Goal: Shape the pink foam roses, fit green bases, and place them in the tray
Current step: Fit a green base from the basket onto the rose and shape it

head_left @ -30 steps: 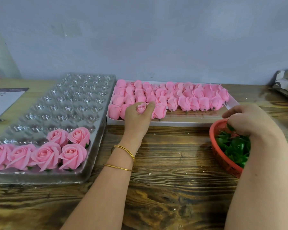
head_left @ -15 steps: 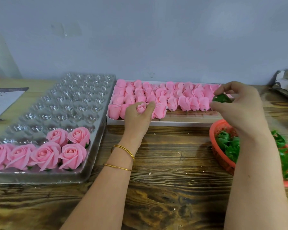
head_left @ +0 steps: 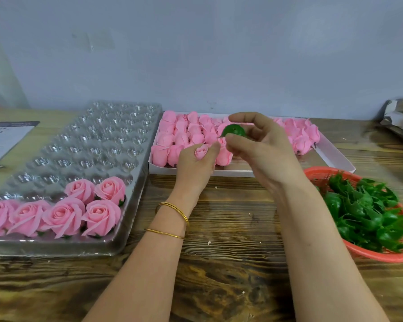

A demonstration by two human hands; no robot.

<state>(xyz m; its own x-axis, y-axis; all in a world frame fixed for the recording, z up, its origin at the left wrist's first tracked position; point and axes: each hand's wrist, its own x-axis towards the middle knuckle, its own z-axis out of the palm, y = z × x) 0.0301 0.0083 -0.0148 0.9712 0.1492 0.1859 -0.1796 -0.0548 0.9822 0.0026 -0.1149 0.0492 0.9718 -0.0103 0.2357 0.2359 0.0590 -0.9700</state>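
Since the last frame the right hand (head_left: 265, 154) has swung from over the right end of the white cardboard box (head_left: 335, 156) to above its middle. It brings a green base (head_left: 234, 130) just beside the left hand (head_left: 196, 163), which has not shifted. The right thumb and forefinger pinch the base, and the other fingers are loosely spread. The left hand rests at the box's front edge, wrist bent back. Its fingers are curled around a closed pink foam rosebud (head_left: 201, 151) whose tip points up, and the bud is not touching the base. Two thin gold bangles (head_left: 172, 208) circle the left wrist.

Rows of unopened pink rosebuds (head_left: 184, 131) fill the back of the box. Left of the box lies a clear plastic blister tray (head_left: 91, 140), and six shaped roses (head_left: 63, 214) sit in its nearest cups. Right of the box and nearer the person, a red mesh basket (head_left: 382, 256) is heaped with loose green bases (head_left: 363, 212). Everything stands on a dark wooden table (head_left: 230, 228).
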